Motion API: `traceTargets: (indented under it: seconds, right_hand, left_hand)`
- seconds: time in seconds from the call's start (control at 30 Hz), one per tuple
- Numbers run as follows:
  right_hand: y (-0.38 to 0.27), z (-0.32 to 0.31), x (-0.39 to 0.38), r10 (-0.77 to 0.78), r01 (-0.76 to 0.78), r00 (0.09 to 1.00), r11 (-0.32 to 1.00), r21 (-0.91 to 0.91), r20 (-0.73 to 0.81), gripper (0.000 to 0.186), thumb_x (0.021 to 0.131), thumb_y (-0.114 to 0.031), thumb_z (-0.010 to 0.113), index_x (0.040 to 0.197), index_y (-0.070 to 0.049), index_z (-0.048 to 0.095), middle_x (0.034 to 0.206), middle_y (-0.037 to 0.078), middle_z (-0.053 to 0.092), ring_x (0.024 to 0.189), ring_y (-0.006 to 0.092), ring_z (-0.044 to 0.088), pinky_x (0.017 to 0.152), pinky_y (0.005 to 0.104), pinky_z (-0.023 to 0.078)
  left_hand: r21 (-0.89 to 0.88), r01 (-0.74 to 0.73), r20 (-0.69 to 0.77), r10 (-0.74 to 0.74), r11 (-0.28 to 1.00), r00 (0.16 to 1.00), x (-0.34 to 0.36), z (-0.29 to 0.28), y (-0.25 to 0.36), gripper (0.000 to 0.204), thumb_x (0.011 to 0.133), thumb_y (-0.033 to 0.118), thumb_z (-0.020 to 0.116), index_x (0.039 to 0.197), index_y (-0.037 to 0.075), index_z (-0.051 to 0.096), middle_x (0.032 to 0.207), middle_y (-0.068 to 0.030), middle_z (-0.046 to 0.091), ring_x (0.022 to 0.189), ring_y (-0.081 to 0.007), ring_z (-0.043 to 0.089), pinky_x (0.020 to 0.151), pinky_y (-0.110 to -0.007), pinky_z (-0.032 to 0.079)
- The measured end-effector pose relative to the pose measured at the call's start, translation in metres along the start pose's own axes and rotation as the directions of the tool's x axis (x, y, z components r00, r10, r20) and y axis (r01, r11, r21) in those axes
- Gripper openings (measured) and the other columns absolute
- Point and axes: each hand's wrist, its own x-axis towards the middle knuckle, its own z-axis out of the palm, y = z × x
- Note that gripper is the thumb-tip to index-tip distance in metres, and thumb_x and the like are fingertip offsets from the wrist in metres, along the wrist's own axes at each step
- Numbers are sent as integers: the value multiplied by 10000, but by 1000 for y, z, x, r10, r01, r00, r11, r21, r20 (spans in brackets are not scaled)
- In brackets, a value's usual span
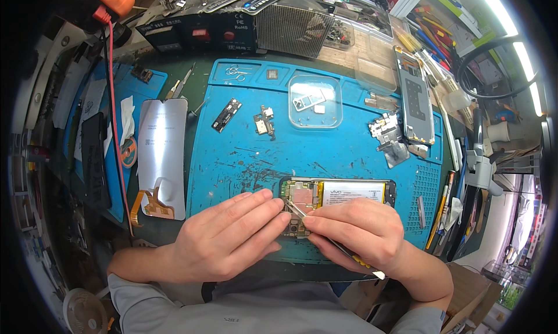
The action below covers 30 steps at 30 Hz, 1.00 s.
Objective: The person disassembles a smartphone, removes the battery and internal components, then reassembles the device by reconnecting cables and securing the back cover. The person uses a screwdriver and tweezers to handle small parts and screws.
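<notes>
An opened smartphone lies on the blue mat in front of me, its circuit board bare on the left and a white battery on the right. My right hand is closed on slim metal tweezers, which slant across the board with their tips near its left part. Beside the phone's left end, my left hand has its fingers stretched out together. Its fingertips touch or cover the phone's lower left edge; the thumb is mostly hidden.
On the blue mat lie small circuit boards, a connector board, a clear plastic box with small parts, and metal shields. A phone frame stands at right. Left is a silvery panel; a black device is behind.
</notes>
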Motion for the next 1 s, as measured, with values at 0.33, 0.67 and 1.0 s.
traceTargets:
  seconds: [0.33,0.67,1.0]
  right_hand:
    - [1,0,-2,2,-2,1000,1000,10,-5,311,803,-3,857,1099,7,763,1031,114,780,839,248,764,688,345,611]
    - [2,2,-4,-2,2,1000,1000,10,-21,312,799,-4,859,1097,5,766,1029,122,776,824,257,761,685,347,610]
    - [-1,-1,-3,15,-14,999,1000,23,-35,306,785,22,844,1078,18,755,1018,135,770,824,270,765,702,357,625]
  left_hand:
    - [26,23,-7,-23,999,1000,0,0,1,409,887,215,806,1206,-36,750,1243,-153,724,1194,-310,702,996,-410,620]
    - [46,9,42,-11,999,999,3,-3,2,473,853,220,816,1232,-54,739,1251,-158,696,1209,-316,678,1008,-416,606]
    - [151,-6,42,0,988,999,2,0,7,408,954,267,740,1229,-34,746,1260,-136,702,1192,-291,697,1010,-414,601]
